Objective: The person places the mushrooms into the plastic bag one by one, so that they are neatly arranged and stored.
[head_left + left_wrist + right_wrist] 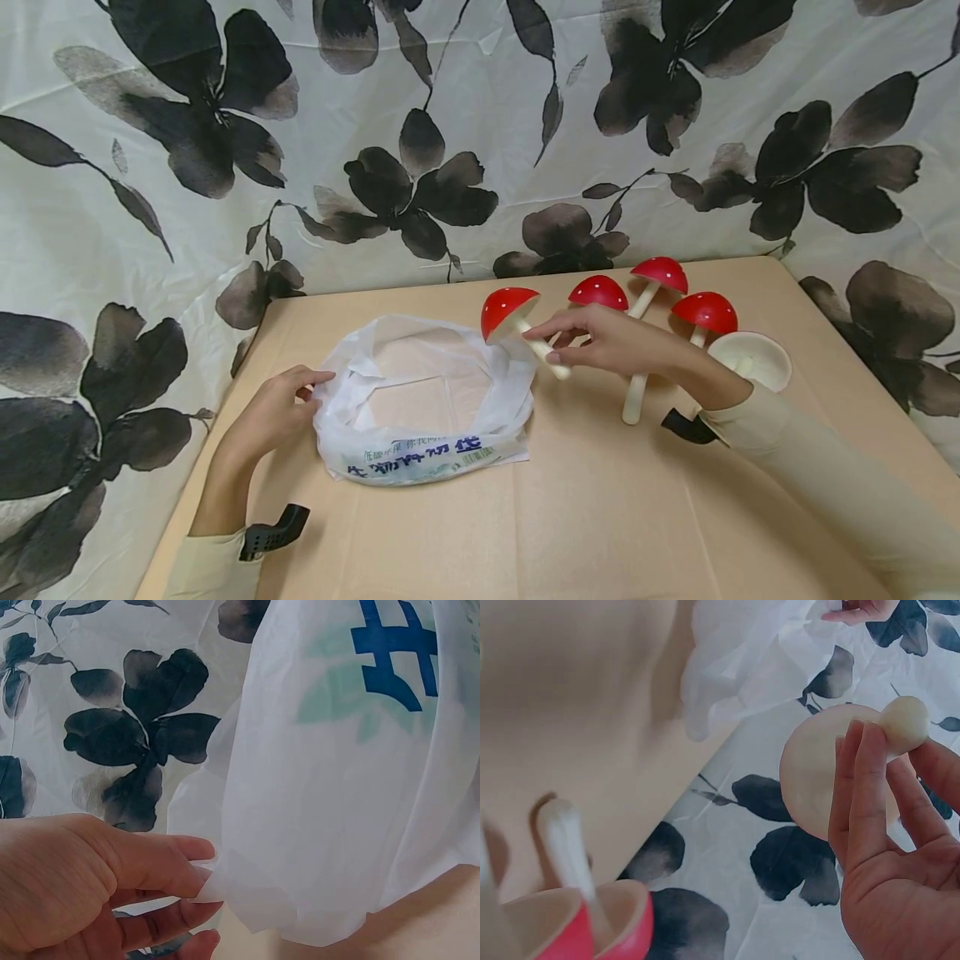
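A white plastic bag [427, 454] with blue and green print lies on the table, its mouth spread wide. My left hand [273, 412] pinches the bag's left rim; up close in the left wrist view, thumb and finger meet on the thin film [315, 817]. By its pale stem, my right hand [626, 342] holds a toy mushroom [507, 312] with a white-dotted red cap. That cap is over the bag's right rim; whether they touch I cannot tell. In the right wrist view, fingers and thumb pinch the stem's rounded end [906, 724], with the cap's pale underside [808, 776] beyond.
Several more toy mushrooms lie at the right back, among them a red cap [597, 291] behind my right hand and one with its cream underside [765, 357] facing up. Beneath everything is a tan tabletop [600, 508]. Floral cloth [450, 67] hangs behind it.
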Motion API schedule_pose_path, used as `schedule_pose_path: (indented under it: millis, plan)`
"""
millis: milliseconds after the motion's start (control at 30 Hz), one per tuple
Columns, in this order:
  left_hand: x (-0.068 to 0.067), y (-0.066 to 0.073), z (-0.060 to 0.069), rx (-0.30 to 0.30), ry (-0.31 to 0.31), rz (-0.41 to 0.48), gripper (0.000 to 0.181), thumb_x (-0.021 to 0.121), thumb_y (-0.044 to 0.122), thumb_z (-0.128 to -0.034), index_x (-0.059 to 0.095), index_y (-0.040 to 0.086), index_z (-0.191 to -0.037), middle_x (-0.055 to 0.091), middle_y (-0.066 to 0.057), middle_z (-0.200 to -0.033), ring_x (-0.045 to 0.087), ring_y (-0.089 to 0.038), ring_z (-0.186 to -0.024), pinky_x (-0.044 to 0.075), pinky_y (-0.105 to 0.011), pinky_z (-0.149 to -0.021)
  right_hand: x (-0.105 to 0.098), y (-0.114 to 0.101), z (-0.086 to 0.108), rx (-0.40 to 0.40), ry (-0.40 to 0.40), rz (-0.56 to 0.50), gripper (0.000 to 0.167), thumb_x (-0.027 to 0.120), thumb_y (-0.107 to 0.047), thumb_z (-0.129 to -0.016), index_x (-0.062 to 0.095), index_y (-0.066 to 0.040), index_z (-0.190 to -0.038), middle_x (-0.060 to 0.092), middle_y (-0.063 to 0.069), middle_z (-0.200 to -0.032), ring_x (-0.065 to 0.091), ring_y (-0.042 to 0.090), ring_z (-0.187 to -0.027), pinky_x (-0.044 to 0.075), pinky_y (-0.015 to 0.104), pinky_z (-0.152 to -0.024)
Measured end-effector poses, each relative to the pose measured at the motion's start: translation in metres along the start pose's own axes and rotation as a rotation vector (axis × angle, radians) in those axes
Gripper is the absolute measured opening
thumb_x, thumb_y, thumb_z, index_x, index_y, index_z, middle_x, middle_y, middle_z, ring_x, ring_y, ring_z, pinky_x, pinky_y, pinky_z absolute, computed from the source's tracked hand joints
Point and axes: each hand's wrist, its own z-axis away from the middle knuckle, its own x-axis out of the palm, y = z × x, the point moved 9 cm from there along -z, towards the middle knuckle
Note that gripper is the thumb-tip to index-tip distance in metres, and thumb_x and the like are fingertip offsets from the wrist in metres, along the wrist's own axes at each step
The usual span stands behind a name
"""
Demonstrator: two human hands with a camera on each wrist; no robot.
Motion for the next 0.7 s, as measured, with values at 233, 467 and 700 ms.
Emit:
schedule_pose_path:
  millis: [233,467,700]
  plan:
    - [0.000,0.000,-0.001,0.005,0.009,0.003,0.040,0.060,-0.012,-0.0849,0.068,-0.007,-0.123,0.067,-0.012,-0.099,0.061,-0.027,-0.089,0.047,-0.028,-0.069,0.008,-0.014,-0.019,-0.023,-0.068,0.017,0.048,0.076,-0.023,-0.091,0.065,-0.024,-0.138,0.067,-0.002,-0.128,0.066,0.018,-0.108,0.059,0.033,-0.085]
    - [0.001,-0.001,-0.001,-0.008,0.004,0.006,0.039,0.062,-0.011,-0.0853,0.068,-0.007,-0.124,0.068,-0.012,-0.100,0.061,-0.026,-0.089,0.047,-0.028,-0.070,0.020,-0.025,-0.042,-0.032,-0.155,0.004,0.047,0.075,-0.021,-0.093,0.064,-0.020,-0.139,0.065,0.000,-0.134,0.066,0.019,-0.112,0.059,0.032,-0.086]
    - [0.001,-0.002,-0.003,-0.001,0.009,0.002,0.038,0.061,-0.011,-0.0856,0.068,-0.008,-0.123,0.067,-0.013,-0.099,0.059,-0.027,-0.088,0.046,-0.028,-0.069,0.039,-0.034,-0.067,-0.058,-0.252,0.017,0.046,0.076,-0.020,-0.092,0.066,-0.021,-0.137,0.067,-0.003,-0.129,0.066,0.016,-0.109,0.059,0.030,-0.085]
